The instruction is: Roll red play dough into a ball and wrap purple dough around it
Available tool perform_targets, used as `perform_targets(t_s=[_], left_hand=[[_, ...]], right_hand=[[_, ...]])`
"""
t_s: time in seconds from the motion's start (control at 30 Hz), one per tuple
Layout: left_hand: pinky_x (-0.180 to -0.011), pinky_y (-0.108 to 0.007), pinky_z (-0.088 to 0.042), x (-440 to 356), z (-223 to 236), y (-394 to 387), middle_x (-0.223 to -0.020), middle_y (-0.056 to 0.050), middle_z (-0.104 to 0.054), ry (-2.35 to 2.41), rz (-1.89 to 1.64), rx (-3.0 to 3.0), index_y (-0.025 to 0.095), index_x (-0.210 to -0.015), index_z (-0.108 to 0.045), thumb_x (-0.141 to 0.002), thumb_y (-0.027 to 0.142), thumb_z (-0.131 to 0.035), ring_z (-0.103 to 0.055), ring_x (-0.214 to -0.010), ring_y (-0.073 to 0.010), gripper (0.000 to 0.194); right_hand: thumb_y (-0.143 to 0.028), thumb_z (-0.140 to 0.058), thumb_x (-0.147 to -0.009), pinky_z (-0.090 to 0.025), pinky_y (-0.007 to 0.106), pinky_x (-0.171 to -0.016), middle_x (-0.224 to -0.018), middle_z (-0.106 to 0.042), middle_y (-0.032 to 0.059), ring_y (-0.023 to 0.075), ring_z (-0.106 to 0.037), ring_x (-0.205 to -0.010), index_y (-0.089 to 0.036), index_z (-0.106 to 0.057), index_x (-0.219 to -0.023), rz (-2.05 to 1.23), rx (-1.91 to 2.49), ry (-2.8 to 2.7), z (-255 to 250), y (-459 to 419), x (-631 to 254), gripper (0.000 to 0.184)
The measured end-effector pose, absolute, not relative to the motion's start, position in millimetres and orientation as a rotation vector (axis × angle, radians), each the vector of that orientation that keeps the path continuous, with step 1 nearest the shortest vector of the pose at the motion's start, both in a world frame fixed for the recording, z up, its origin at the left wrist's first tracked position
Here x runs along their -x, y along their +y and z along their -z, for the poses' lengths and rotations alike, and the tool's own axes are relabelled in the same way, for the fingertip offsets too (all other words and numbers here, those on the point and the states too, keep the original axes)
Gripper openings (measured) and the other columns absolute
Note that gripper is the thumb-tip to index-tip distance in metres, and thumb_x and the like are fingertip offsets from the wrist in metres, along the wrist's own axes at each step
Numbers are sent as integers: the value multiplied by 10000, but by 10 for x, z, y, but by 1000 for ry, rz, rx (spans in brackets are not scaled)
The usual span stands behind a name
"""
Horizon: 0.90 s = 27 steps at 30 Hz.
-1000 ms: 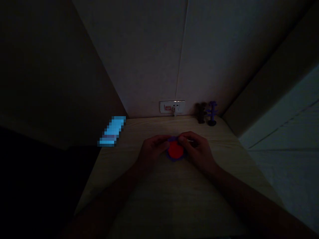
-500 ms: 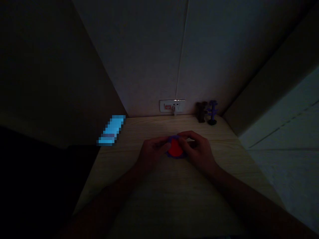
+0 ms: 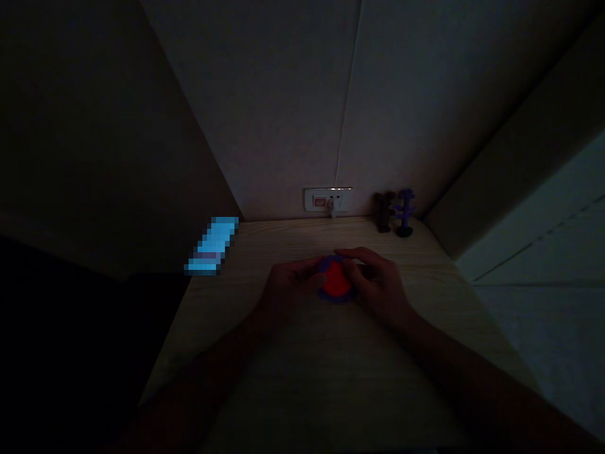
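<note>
In dim light, a small round red piece with a purple rim (image 3: 334,285) rests on the pale wooden table (image 3: 331,366). Both hands close around it. My left hand (image 3: 288,287) pinches its left side with curled fingers. My right hand (image 3: 375,284) curls over its top and right side, covering part of it. What the piece is exactly, I cannot make out.
A glowing blue rectangle (image 3: 212,246) lies at the table's far left edge. A wall socket plate (image 3: 328,199) sits on the back wall. A dark small figure (image 3: 384,211) and a purple branched stand (image 3: 404,213) stand at the back right corner. The table drops off on both sides.
The red piece looks narrower now; my right hand's fingers have closed further over it. Both hands stay in the same spot.
</note>
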State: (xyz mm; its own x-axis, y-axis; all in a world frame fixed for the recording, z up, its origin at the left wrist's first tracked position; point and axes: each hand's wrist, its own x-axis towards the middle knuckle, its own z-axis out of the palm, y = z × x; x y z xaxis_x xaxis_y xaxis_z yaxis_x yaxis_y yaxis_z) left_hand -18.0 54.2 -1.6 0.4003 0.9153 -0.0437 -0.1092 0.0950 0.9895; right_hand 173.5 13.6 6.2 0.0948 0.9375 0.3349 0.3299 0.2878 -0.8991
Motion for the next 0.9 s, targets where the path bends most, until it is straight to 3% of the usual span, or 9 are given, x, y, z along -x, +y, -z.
perform_targets(t_s=[0.13, 0.23, 0.33, 0.47, 0.6, 0.7, 0.9], left_hand=[[-914, -380, -604, 179, 35, 549, -1107, -131, -804, 791, -902, -1141, 146, -1135, -798, -785, 420, -810, -770, -996, -273, 445], [-875, -347, -607, 181, 20, 543, -1039, -99, -821, 884, -898, -1227, 162, -1072, -819, -796, 376, -802, -775, -953, -256, 350], [-854, -347, -615, 183, -4, 538, -984, -77, -828, 930, -896, -1280, 174, -1023, -829, -775, 348, -812, -779, -934, -260, 303], [-793, -330, -625, 175, 5, 538, -938, -80, -828, 927, -903, -1287, 166, -968, -821, -748, 331, -822, -783, -861, -242, 275], [-776, -316, -624, 171, 26, 536, -981, -87, -825, 894, -946, -1310, 161, -1082, -796, -746, 331, -821, -777, -862, -227, 377], [-831, -325, -617, 181, 6, 524, -1029, -82, -822, 906, -952, -1399, 176, -1054, -814, -793, 341, -791, -773, -919, -231, 309], [-792, -314, -608, 177, -33, 497, -938, -63, -829, 947, -891, -1366, 197, -959, -837, -770, 309, -811, -774, -877, -233, 221]], right_hand=[[-306, -628, -968, -525, 260, -551, -1012, -728, 75, 148, -669, -695, -217, -758, -1134, -610, 1250, -1457, -69, 131, -1741, 230], [-251, -638, -960, -554, 289, -652, -1003, -732, 75, 180, -691, -821, -217, -750, -1127, -431, 1221, -1570, -68, 107, -1724, 204], [-221, -640, -950, -541, 282, -640, -970, -727, 71, 175, -678, -801, -202, -735, -1102, -343, 1198, -1656, -65, 87, -1712, 179], [-204, -640, -935, -523, 272, -605, -944, -719, 69, 164, -663, -741, -189, -722, -1067, -348, 1212, -1687, -63, 80, -1710, 156], [-188, -630, -942, -539, 296, -687, -958, -720, 61, 171, -666, -790, -204, -715, -1128, -386, 1159, -1732, -82, 76, -1700, 205], [-163, -596, -952, -550, 317, -760, -980, -705, 69, 186, -669, -880, -215, -713, -1199, -400, 1075, -1791, -88, 78, -1698, 278], [-134, -545, -953, -547, 308, -722, -988, -641, 76, 171, -655, -844, -235, -757, -1156, -410, 1033, -1874, -69, 97, -1726, 310]])
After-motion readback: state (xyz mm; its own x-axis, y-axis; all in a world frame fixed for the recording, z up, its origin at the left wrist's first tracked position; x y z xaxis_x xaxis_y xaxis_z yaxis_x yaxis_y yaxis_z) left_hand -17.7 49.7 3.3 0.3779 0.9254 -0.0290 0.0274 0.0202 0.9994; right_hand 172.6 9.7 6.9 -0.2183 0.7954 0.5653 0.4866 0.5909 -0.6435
